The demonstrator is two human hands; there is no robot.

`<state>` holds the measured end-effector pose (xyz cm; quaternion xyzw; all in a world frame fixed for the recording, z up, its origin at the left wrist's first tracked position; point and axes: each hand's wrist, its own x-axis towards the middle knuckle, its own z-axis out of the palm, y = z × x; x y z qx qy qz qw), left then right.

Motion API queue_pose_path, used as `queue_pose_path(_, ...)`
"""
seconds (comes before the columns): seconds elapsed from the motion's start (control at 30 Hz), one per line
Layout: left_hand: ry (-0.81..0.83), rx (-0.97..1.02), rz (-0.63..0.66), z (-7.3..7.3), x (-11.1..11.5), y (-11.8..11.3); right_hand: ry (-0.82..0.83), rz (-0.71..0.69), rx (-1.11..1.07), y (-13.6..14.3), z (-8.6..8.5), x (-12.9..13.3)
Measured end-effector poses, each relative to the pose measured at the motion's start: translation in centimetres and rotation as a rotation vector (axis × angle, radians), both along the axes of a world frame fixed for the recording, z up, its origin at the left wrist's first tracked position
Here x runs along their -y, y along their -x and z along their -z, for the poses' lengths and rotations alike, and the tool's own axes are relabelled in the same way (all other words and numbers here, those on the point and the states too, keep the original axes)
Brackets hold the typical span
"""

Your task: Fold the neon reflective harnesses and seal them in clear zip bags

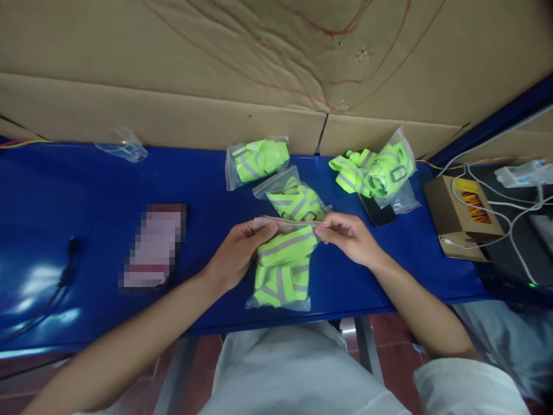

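A clear zip bag (283, 268) holding folded neon-yellow straps with grey stripes lies at the table's front edge. My left hand (237, 251) pinches the left end of its red-lined top strip. At the right end, the thumb and fingers of my right hand (348, 236) close on the same strip. Just behind is another bag of straps (298, 199), partly hidden by the held one. A third bag (258, 160) lies farther back. To the right, a bag with a rolled strap and buckle (391, 170) sits beside loose strap loops (352, 173).
A phone-like object (153, 245), blurred out, lies left on the blue table (207, 184). A crumpled clear bag (123, 145) is at the back left. Right are a dark flat object (378, 210), an open cardboard box (464, 216) and white cables. A black cable (64, 276) lies far left.
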<state>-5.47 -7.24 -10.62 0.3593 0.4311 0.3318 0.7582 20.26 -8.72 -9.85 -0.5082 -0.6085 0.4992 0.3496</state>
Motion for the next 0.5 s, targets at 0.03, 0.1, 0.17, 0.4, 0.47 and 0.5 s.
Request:
queue_pose_path(0.03,-0.061,-0.007,-0.013,0.0,0.1,-0.1,-0.010,0.010,0.012,0.0,0.0,0.0)
queue_pose_path(0.1,-0.135,-0.028,-0.019,0.1,0.3,-0.2,-0.001,0.021,0.016,0.1,0.0,0.1)
queue_pose_path(0.17,-0.167,-0.059,-0.017,0.1,0.4,-0.3,0.017,0.028,0.010,0.3,0.0,0.1)
queue_pose_path(0.4,-0.220,-0.095,-0.020,0.0,0.6,-0.1,0.088,0.054,-0.092,1.1,-0.1,0.4)
queue_pose_path(0.47,-0.171,-0.055,-0.019,-0.1,0.6,-0.2,0.101,0.040,-0.116,1.1,-0.3,0.4)
queue_pose_path(0.5,-0.131,-0.026,-0.019,-0.2,0.6,-0.3,0.088,0.034,-0.114,1.1,-0.4,0.5)
